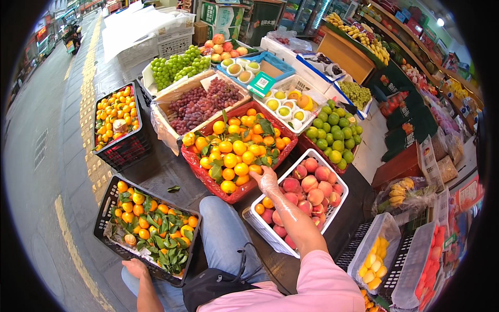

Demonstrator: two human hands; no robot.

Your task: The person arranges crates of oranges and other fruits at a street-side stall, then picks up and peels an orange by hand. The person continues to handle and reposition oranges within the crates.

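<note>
My right hand (266,180) reaches across the peaches to the near edge of a red-lined box (196,165) heaped with leafy oranges. Its thumb and fingers close on an orange (254,169) at the edge of the heap. A clear, shiny film shows on the wrist and forearm. Lower left, my left hand (136,268) grips the near side of a black plastic crate (193,248), its fingertips partly hidden. This crate leans beside my legs and holds oranges with many green leaves. Right of the red-lined box stands a white basket (340,200) of peaches (309,183), with a few oranges at its left corner.
Another black crate (122,152) of oranges stands by the yellow paving strip. Red grapes (202,104), green grapes (176,67), limes (335,130) and netted fruit (288,106) sit beyond the red-lined box. Packed fruit trays (374,255) lie right. A loose leaf (173,189) is on the ground.
</note>
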